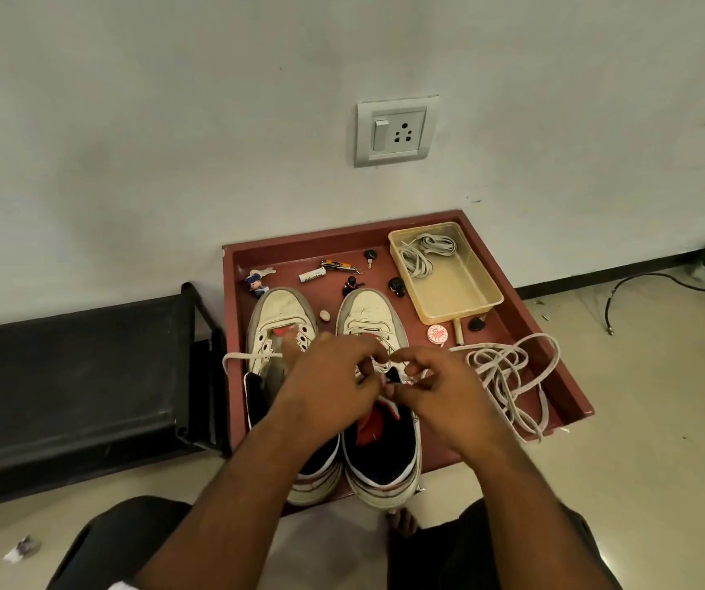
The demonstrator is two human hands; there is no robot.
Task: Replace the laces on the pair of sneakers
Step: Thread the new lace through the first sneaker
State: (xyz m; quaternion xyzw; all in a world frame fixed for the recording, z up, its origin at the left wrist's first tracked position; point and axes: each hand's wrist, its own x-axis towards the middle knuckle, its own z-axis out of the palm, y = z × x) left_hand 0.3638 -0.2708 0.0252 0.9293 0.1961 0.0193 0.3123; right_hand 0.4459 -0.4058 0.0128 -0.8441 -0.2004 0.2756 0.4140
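I have both sneakers standing side by side on the red tray [525, 317], toes toward the wall. My left hand [329, 376] and right hand [440, 385] meet over the eyelets of the right shoe [374, 317]. Both have fingers curled in a pinch on the lace [508, 376] right at the shoe's throat, though the exact contact is hidden under my knuckles. The lace's slack lies in a loose tangle on the tray just right of the shoe, one loop hanging over the tray's edge.

The left shoe [278, 310] sits touching its mate, upper eyelets bare, with a lace end [235, 357] trailing out to the left across the tray rim.

I judge the lace as flat, soft and limp. It weighs almost nothing, twists easily and will snag on its own loops, so I want to grip it close to the tip, where it is stiffest, and feed short lengths. The shoe is light with a soft upper that gives when pushed, so one hand should brace the eyelet row while the other threads.

Another bundle of lace [421, 253] rests in the clear tub [465, 300] at the tray's back right. Small odds and ends lie scattered beyond the toes.
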